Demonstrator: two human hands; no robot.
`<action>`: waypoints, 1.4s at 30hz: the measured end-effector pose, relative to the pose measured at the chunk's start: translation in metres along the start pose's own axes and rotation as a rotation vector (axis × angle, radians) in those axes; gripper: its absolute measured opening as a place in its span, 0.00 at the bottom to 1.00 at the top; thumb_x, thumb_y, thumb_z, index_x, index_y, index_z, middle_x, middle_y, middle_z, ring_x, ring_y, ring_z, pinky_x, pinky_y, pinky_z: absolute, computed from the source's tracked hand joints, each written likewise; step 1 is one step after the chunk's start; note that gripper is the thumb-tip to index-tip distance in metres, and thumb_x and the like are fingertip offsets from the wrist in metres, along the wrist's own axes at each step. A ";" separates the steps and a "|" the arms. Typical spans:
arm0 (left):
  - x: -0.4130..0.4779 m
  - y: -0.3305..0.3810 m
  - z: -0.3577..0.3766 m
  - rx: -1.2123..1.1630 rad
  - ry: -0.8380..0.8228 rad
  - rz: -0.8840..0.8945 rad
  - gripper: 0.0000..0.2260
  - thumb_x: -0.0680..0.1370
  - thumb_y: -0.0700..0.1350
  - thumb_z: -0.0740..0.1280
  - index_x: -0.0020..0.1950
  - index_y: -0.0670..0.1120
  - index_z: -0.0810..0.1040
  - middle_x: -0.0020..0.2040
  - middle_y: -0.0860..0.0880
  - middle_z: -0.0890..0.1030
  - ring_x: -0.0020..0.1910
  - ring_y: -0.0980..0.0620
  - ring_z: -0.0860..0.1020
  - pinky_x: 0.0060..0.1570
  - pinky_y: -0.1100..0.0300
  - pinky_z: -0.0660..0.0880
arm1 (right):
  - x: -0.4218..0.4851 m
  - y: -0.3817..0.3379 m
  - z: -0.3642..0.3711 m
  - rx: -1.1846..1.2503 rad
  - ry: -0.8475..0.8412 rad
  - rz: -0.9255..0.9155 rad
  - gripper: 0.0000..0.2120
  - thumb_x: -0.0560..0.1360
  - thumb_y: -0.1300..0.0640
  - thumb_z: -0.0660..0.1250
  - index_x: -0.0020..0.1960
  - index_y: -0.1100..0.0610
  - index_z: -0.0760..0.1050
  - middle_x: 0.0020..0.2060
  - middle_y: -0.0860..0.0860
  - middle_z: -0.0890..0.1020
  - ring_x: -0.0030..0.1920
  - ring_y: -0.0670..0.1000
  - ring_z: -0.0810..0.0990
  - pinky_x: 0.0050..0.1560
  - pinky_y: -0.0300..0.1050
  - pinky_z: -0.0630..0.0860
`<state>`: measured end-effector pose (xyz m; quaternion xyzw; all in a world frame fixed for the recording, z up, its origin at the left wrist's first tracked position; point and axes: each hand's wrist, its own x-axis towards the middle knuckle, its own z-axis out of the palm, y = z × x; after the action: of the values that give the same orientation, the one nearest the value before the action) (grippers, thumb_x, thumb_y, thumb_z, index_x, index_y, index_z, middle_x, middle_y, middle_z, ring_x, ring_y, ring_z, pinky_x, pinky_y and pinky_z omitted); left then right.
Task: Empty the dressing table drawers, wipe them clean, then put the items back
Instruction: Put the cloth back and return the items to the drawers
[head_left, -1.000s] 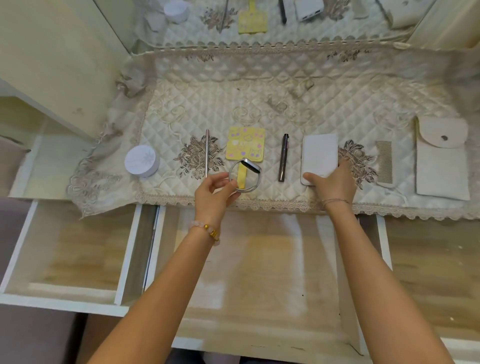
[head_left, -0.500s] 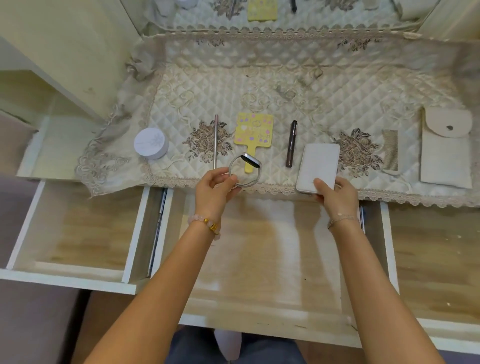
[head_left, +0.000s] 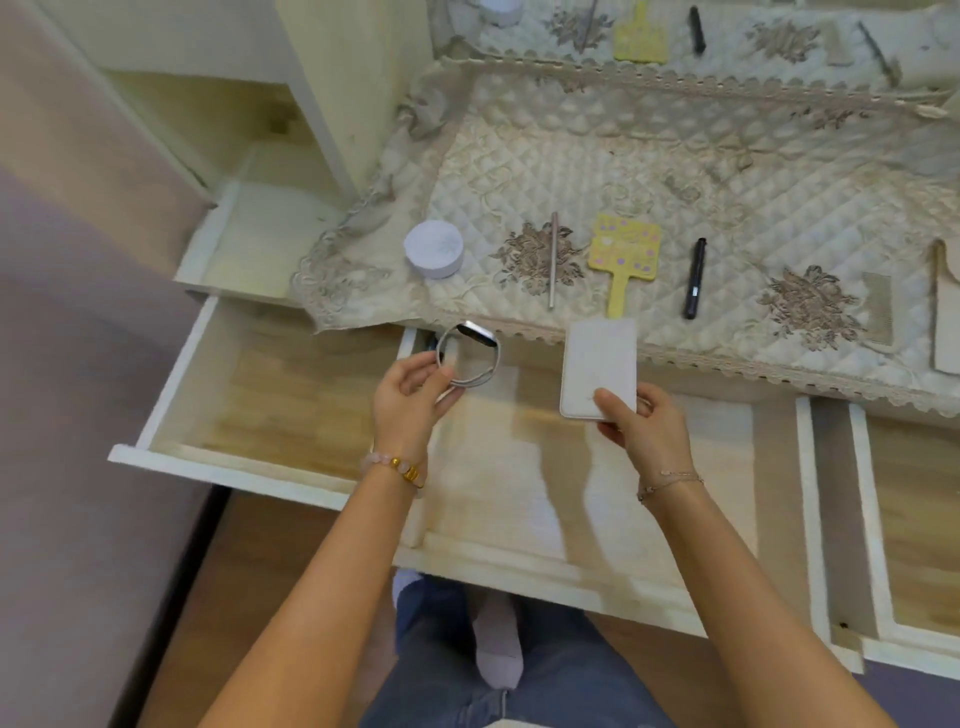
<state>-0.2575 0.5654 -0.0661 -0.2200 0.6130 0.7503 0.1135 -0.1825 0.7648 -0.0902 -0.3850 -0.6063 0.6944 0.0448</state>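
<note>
My left hand (head_left: 413, 397) pinches a grey wristband watch (head_left: 470, 358) and holds it over the gap between the left drawer (head_left: 260, 384) and the middle drawer (head_left: 613, 499). In my right hand (head_left: 641, 428) is a flat white power bank (head_left: 597, 366), held above the back of the middle drawer, just in front of the table's lace edge. Both open drawers show bare wooden bottoms. On the quilted cover (head_left: 675, 171) lie a round white jar (head_left: 434, 249), a metal stick (head_left: 553, 260), a yellow hand mirror (head_left: 623, 260) and a black pen (head_left: 694, 278).
A comb (head_left: 878, 306) and a beige pouch (head_left: 948, 312) lie at the right edge of the cover. A third open drawer (head_left: 914, 519) is at the right. The mirror behind reflects the items. My legs and a socked foot (head_left: 498, 644) are under the middle drawer.
Both hands lifted their items off the cover and drew back toward me over the drawers; the watch also shifted left. The camera swung left and down.
</note>
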 end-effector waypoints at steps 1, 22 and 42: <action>0.000 0.005 -0.017 -0.020 0.015 0.007 0.09 0.75 0.33 0.67 0.54 0.38 0.74 0.48 0.40 0.77 0.42 0.51 0.80 0.42 0.62 0.80 | -0.009 0.004 0.014 -0.003 -0.019 0.006 0.10 0.73 0.62 0.69 0.53 0.60 0.73 0.43 0.49 0.80 0.42 0.45 0.80 0.36 0.33 0.79; 0.031 0.029 -0.278 -0.057 0.198 -0.038 0.08 0.73 0.35 0.69 0.52 0.40 0.77 0.55 0.37 0.78 0.52 0.44 0.80 0.43 0.62 0.80 | -0.120 0.076 0.231 -0.152 -0.206 0.169 0.13 0.74 0.58 0.67 0.58 0.58 0.72 0.54 0.55 0.79 0.52 0.52 0.80 0.42 0.38 0.79; 0.197 0.015 -0.260 0.037 0.233 -0.346 0.10 0.74 0.31 0.66 0.54 0.38 0.75 0.54 0.41 0.77 0.49 0.44 0.78 0.43 0.58 0.77 | -0.016 0.113 0.325 -0.002 -0.093 0.568 0.10 0.77 0.62 0.63 0.57 0.53 0.68 0.57 0.55 0.75 0.58 0.57 0.77 0.43 0.42 0.79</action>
<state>-0.3877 0.2904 -0.1850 -0.4054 0.5885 0.6777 0.1731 -0.3172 0.4647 -0.1920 -0.5073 -0.4764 0.6953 -0.1796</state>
